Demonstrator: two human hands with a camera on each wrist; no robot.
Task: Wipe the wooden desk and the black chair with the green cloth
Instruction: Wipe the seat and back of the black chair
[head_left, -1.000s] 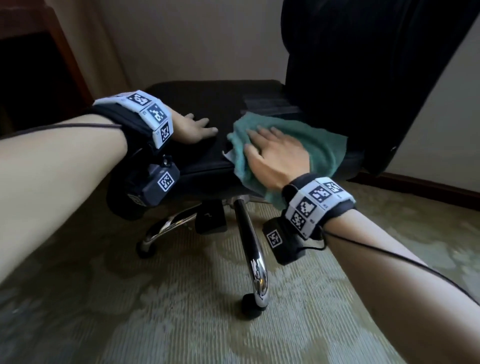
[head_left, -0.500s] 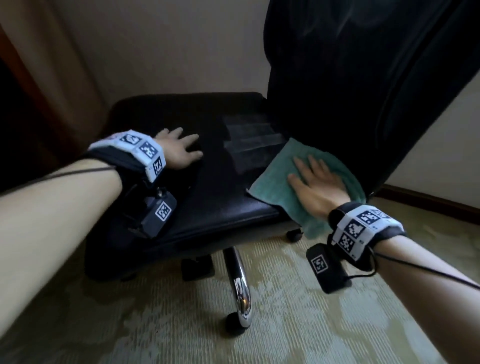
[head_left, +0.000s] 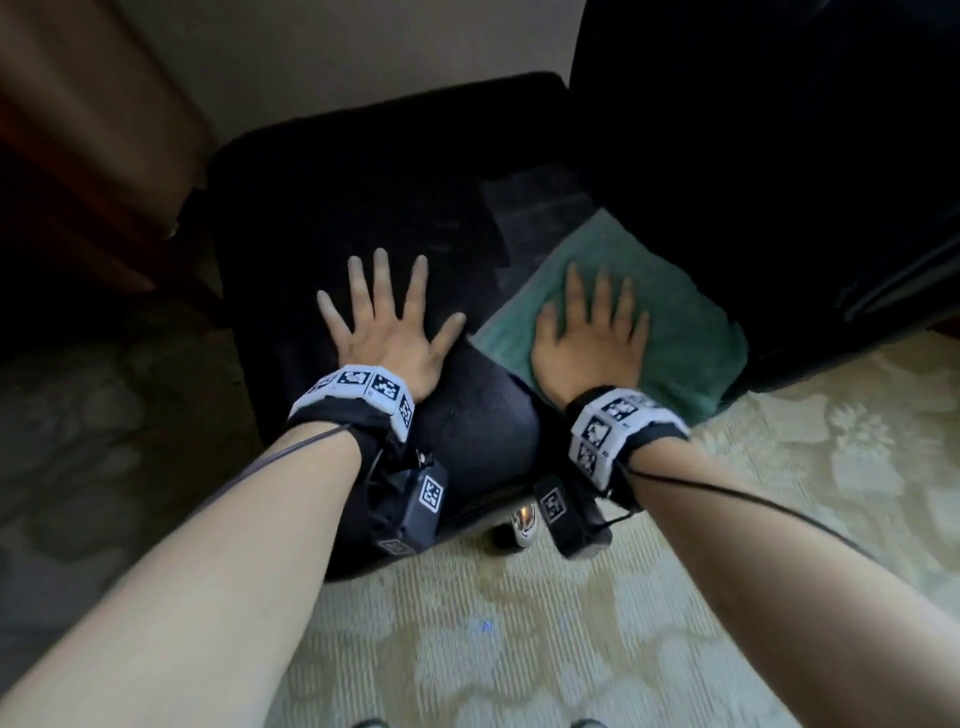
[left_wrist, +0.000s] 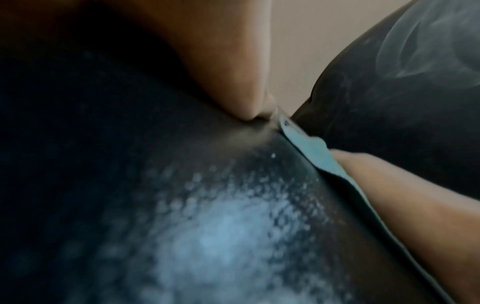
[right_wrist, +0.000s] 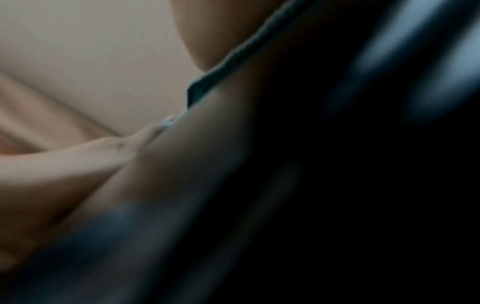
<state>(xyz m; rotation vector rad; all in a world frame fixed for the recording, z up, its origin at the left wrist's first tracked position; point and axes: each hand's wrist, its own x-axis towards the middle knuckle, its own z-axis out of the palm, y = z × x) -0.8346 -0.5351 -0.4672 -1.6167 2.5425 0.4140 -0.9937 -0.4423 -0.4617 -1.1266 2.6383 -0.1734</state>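
Note:
The black chair's seat (head_left: 363, 171) fills the middle of the head view, with its backrest (head_left: 769, 130) rising at the right. My left hand (head_left: 387, 317) lies flat on the seat, fingers spread and straight. My right hand (head_left: 592, 332) presses flat on the green cloth (head_left: 685, 322), which lies spread on the seat's right side against the backrest. In the left wrist view the cloth's edge (left_wrist: 311, 148) shows as a thin teal strip on the seat (left_wrist: 130, 144). The right wrist view is dark and blurred; a strip of cloth (right_wrist: 228, 61) shows there.
A patterned beige carpet (head_left: 519, 649) covers the floor around the chair. Dark wooden furniture (head_left: 78, 182) stands at the left, close to the seat. A pale wall (head_left: 363, 47) is behind. A chrome chair leg (head_left: 522, 519) peeks out under the seat's front edge.
The view has swung over the seat. My left hand moved toward the seat's middle and spread flat. My right hand stays flat on the cloth by the backrest.

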